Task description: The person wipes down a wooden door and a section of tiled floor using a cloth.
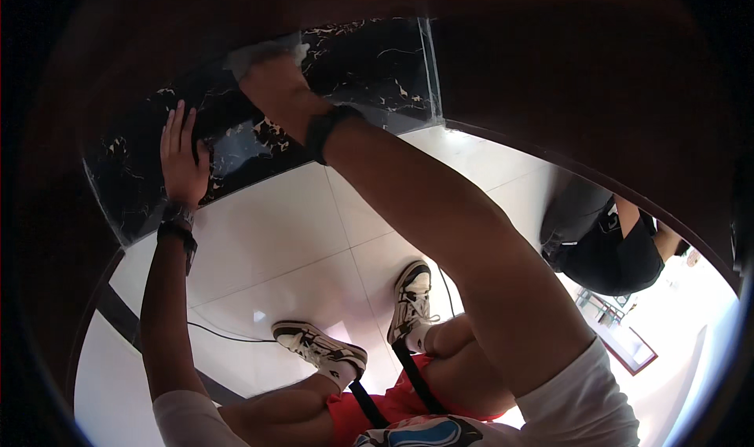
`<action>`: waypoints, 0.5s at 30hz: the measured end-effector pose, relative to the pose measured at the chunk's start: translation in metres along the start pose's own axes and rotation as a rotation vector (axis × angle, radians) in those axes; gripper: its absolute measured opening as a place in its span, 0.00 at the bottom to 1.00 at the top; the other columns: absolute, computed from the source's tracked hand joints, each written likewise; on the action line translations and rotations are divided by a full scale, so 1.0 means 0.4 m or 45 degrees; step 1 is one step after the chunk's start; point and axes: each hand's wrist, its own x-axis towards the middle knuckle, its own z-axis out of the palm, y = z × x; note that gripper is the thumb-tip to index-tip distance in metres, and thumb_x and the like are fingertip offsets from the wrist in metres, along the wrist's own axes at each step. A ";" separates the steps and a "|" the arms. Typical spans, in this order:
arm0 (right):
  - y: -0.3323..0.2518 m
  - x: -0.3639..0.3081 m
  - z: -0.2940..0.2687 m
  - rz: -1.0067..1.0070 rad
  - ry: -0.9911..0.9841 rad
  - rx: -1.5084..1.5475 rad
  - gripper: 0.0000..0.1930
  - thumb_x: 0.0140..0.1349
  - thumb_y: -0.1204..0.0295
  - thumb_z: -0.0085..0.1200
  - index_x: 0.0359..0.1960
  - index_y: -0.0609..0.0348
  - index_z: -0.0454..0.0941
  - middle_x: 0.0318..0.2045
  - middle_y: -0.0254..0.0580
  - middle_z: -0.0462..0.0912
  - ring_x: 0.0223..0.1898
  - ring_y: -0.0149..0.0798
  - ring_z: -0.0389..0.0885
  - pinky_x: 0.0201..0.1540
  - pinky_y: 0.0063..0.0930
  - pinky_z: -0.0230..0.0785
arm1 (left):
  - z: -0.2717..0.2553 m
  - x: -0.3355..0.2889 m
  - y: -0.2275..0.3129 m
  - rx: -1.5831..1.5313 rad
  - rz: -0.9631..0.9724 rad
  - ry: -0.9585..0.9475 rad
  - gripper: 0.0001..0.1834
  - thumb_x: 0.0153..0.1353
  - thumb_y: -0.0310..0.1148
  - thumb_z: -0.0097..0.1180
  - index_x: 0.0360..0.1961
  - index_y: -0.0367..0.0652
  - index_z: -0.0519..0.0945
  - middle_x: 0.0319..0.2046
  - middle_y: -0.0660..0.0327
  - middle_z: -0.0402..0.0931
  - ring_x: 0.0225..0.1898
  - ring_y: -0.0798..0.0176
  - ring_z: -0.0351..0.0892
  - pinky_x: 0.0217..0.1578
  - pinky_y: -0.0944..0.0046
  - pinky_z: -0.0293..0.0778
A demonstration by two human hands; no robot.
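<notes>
My left hand [184,153] lies flat on a glossy black marble slab [369,62] with pale and gold veins, its fingers stretched out and holding nothing. Farther in on the same slab, my right hand [271,76] presses on a whitish cloth [248,54]. Its edges show around the hand; whether it is fabric or paper I cannot tell. The fingers of this hand are partly hidden in shadow and behind the hand itself. Both wrists wear dark bands.
Dark reddish-brown wood panels [565,78] frame the slab on both sides and overhead. Pale floor tiles [259,251] lie below, with my shoes [318,345] on them. A thin black cable [228,335] crosses the floor. At the right, another person in black [616,255] is bent low.
</notes>
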 end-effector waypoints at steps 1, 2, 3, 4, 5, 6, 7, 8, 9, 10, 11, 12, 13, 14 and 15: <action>0.006 0.015 -0.002 0.019 0.027 -0.024 0.10 0.73 0.68 0.70 0.51 0.46 1.00 0.51 0.45 0.98 0.52 0.51 0.96 0.59 0.65 0.87 | 0.004 -0.001 -0.002 0.032 -0.024 -0.005 0.34 0.81 0.33 0.52 0.87 0.50 0.72 0.92 0.57 0.59 0.92 0.45 0.57 0.90 0.36 0.55; 0.004 0.021 0.001 0.029 0.050 -0.045 0.09 0.73 0.67 0.71 0.50 0.46 1.00 0.50 0.46 0.98 0.50 0.50 0.97 0.56 0.65 0.88 | 0.007 -0.003 0.009 0.033 -0.023 0.000 0.35 0.81 0.32 0.52 0.87 0.49 0.71 0.93 0.58 0.58 0.92 0.44 0.57 0.90 0.36 0.56; 0.014 0.030 0.014 0.037 0.051 -0.044 0.09 0.73 0.67 0.71 0.50 0.46 1.00 0.50 0.46 0.98 0.50 0.50 0.97 0.56 0.65 0.88 | 0.002 0.010 0.020 0.033 -0.015 -0.002 0.35 0.81 0.32 0.52 0.87 0.49 0.71 0.93 0.58 0.58 0.92 0.44 0.57 0.90 0.36 0.56; 0.032 0.041 0.026 0.076 0.039 -0.023 0.08 0.72 0.68 0.71 0.48 0.45 1.00 0.51 0.46 0.98 0.50 0.51 0.97 0.56 0.66 0.88 | 0.001 0.030 0.029 0.022 0.002 0.011 0.35 0.81 0.32 0.52 0.87 0.49 0.71 0.93 0.59 0.58 0.92 0.44 0.57 0.90 0.36 0.56; 0.020 0.049 0.022 0.098 0.026 0.010 0.07 0.71 0.69 0.72 0.46 0.45 1.00 0.51 0.46 0.98 0.49 0.52 0.97 0.55 0.67 0.88 | -0.003 0.027 0.023 0.023 0.002 0.016 0.35 0.81 0.32 0.52 0.87 0.49 0.71 0.93 0.59 0.58 0.92 0.44 0.57 0.90 0.35 0.57; 0.011 0.049 0.021 0.091 0.027 0.022 0.07 0.71 0.69 0.72 0.46 0.45 1.00 0.51 0.46 0.98 0.49 0.52 0.97 0.55 0.67 0.88 | -0.006 0.022 0.020 0.033 -0.004 0.007 0.35 0.81 0.32 0.52 0.87 0.49 0.71 0.93 0.59 0.58 0.92 0.44 0.57 0.90 0.35 0.57; 0.013 0.045 0.019 0.075 0.039 0.054 0.08 0.71 0.69 0.72 0.47 0.45 1.00 0.51 0.47 0.98 0.50 0.53 0.97 0.55 0.65 0.89 | -0.008 0.018 0.018 0.021 -0.012 0.008 0.34 0.81 0.32 0.52 0.87 0.50 0.71 0.92 0.60 0.59 0.92 0.45 0.57 0.90 0.35 0.57; 0.010 0.035 0.012 0.055 0.047 0.088 0.09 0.72 0.70 0.71 0.49 0.45 0.99 0.52 0.47 0.98 0.50 0.54 0.97 0.54 0.63 0.90 | -0.008 0.005 0.011 0.008 -0.025 0.006 0.34 0.82 0.33 0.52 0.87 0.50 0.71 0.92 0.60 0.59 0.92 0.45 0.57 0.90 0.35 0.57; 0.019 0.026 0.010 0.055 0.048 0.095 0.09 0.72 0.70 0.71 0.49 0.45 0.99 0.52 0.47 0.98 0.50 0.54 0.97 0.54 0.63 0.90 | -0.008 0.004 0.012 0.013 -0.025 0.001 0.34 0.82 0.33 0.52 0.87 0.50 0.71 0.92 0.60 0.59 0.92 0.45 0.57 0.90 0.35 0.57; 0.032 0.018 0.007 -0.003 0.125 0.089 0.10 0.72 0.71 0.69 0.50 0.43 0.99 0.49 0.45 0.98 0.51 0.54 0.98 0.52 0.58 0.91 | -0.008 0.003 0.015 0.014 -0.026 0.004 0.34 0.82 0.33 0.52 0.87 0.51 0.71 0.92 0.60 0.59 0.92 0.45 0.57 0.90 0.35 0.57; 0.051 0.002 0.002 -0.057 0.200 0.077 0.12 0.72 0.71 0.67 0.51 0.41 0.98 0.46 0.43 0.99 0.52 0.53 0.99 0.50 0.54 0.92 | -0.003 0.003 0.019 0.007 -0.025 0.009 0.34 0.82 0.33 0.52 0.87 0.52 0.71 0.92 0.60 0.59 0.92 0.45 0.58 0.90 0.36 0.57; 0.065 -0.009 -0.016 -0.114 0.162 0.128 0.14 0.72 0.73 0.67 0.55 0.44 0.97 0.46 0.47 0.98 0.52 0.54 0.98 0.52 0.52 0.92 | -0.003 -0.009 0.010 0.019 -0.035 0.008 0.34 0.82 0.33 0.52 0.87 0.52 0.71 0.92 0.60 0.59 0.92 0.45 0.58 0.90 0.36 0.57; 0.069 -0.022 -0.033 -0.125 0.167 0.137 0.14 0.72 0.73 0.67 0.55 0.44 0.97 0.46 0.47 0.98 0.52 0.54 0.98 0.52 0.52 0.92 | -0.003 -0.022 0.001 0.013 -0.050 -0.002 0.34 0.81 0.33 0.53 0.87 0.52 0.71 0.92 0.61 0.59 0.91 0.46 0.58 0.90 0.36 0.57; 0.089 -0.043 -0.043 -0.109 0.158 0.162 0.14 0.71 0.74 0.67 0.56 0.46 0.96 0.47 0.49 0.98 0.52 0.55 0.98 0.54 0.52 0.91 | 0.003 -0.020 0.007 -0.013 -0.052 -0.005 0.35 0.81 0.33 0.53 0.87 0.52 0.71 0.92 0.61 0.59 0.91 0.46 0.58 0.90 0.37 0.57; 0.100 -0.058 -0.045 -0.099 0.150 0.195 0.15 0.70 0.74 0.68 0.56 0.47 0.95 0.48 0.51 0.97 0.53 0.56 0.98 0.55 0.52 0.91 | 0.002 -0.023 0.011 -0.014 -0.055 -0.006 0.35 0.81 0.33 0.53 0.87 0.52 0.71 0.92 0.61 0.59 0.91 0.46 0.58 0.90 0.37 0.57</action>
